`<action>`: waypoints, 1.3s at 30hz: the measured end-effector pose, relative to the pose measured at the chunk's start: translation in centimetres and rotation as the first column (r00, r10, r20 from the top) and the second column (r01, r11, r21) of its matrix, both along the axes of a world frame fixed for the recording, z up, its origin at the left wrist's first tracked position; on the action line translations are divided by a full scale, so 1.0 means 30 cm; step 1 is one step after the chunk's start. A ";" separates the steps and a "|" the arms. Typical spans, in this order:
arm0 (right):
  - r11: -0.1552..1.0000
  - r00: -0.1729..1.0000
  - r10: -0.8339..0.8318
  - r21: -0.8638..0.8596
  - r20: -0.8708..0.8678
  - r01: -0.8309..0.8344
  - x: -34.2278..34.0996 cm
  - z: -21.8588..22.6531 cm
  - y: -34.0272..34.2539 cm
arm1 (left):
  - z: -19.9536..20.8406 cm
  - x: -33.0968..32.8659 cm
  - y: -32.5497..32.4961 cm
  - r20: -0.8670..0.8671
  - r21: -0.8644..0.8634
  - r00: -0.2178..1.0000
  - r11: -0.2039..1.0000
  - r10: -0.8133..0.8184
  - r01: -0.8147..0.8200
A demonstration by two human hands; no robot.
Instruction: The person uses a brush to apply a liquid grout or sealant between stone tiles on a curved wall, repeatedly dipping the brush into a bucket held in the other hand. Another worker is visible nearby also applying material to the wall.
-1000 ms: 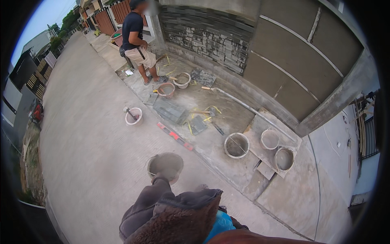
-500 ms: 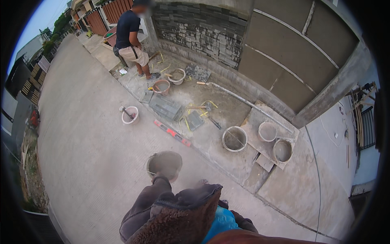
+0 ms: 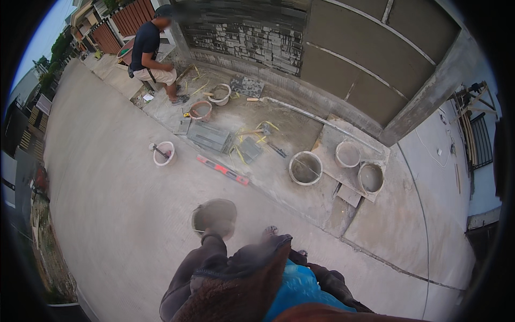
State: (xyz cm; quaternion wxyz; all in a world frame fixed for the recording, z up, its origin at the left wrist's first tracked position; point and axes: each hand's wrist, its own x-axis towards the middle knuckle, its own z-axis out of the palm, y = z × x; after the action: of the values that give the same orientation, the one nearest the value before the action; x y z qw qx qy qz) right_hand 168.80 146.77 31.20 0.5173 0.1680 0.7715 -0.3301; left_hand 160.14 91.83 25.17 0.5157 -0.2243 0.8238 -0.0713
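Observation:
My left arm reaches down in a dark sleeve. The left hand (image 3: 214, 234), small and blurred, is closed at the near side of a grey bucket (image 3: 231, 216), apparently on its thin handle. What the bucket holds is too hazy to make out. My right hand does not show; a dark fold of clothing lies at the lower right, beside blue cloth. Both of my feet show below the brown fleecy garment. Ahead of the bucket, a red spirit level (image 3: 222, 170) lies on the concrete.
A white pail (image 3: 164, 154) with a tool in it stands left. Stacked grey tiles (image 3: 209, 137), a hammer (image 3: 263, 130) and several mortar buckets (image 3: 306, 168) lie along the wall. A long metal straightedge (image 3: 322, 122) rests there. Another person (image 3: 147, 53) bends at the far left. A cable (image 3: 421, 209) crosses the right.
The view has shifted, and the ground things sit slightly higher and further left. My foot now shows beside the bucket, which stays with my left hand. The other person bends lower.

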 end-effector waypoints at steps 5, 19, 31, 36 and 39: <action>1.000 1.000 0.025 -0.013 0.010 -0.024 0.038 -0.004 0.016 | -0.090 0.110 -0.101 -0.322 0.131 0.790 0.851 0.522 -0.509; 0.999 0.996 0.050 -0.020 0.071 -0.049 0.025 0.019 -0.014 | -0.276 0.150 -0.100 -0.317 0.757 -0.606 -0.190 0.730 -0.625; 0.999 0.998 -0.011 -0.031 0.062 0.013 0.052 -0.012 -0.040 | -0.237 0.116 -0.060 -0.065 0.817 -0.721 -0.379 0.690 -0.436; 0.991 0.986 -0.099 -0.077 0.136 0.110 0.131 -0.111 0.012 | -0.254 0.108 -0.117 0.058 0.824 -0.701 -0.430 0.711 -0.369; 0.974 0.955 -0.227 0.032 0.191 0.226 0.015 0.040 0.020 | -0.170 0.082 -0.031 0.240 0.721 -0.681 -0.597 0.691 -0.352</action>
State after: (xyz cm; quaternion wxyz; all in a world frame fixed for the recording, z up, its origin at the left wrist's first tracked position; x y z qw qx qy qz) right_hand 169.24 147.36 32.39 0.5478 0.2890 0.6948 -0.3657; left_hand 162.61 90.89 20.09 0.0045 -0.6637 0.2475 0.7058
